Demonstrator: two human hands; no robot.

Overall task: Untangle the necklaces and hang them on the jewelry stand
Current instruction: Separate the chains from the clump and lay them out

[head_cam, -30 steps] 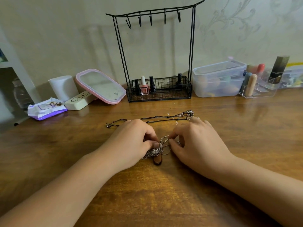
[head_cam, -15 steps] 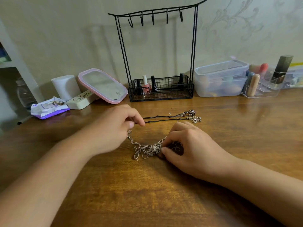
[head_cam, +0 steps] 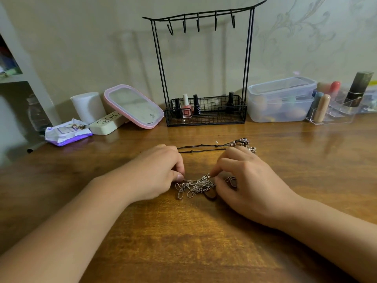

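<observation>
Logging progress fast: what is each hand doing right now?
Left hand: pinches one end of the tangled silver chain.
Right hand: fingers pinch the same chain at its other side.

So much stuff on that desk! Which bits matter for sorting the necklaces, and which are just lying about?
For the job:
tangled silver chains
black cord necklace
jewelry stand
left hand
right hand

Just lying about:
pink mirror
wipes packet
plastic tub
nail polish bottles

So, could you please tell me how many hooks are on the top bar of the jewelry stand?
5, in a row under the jewelry stand's top bar, all bare: far left, next, middle, then, far right. None looks hidden.
</observation>
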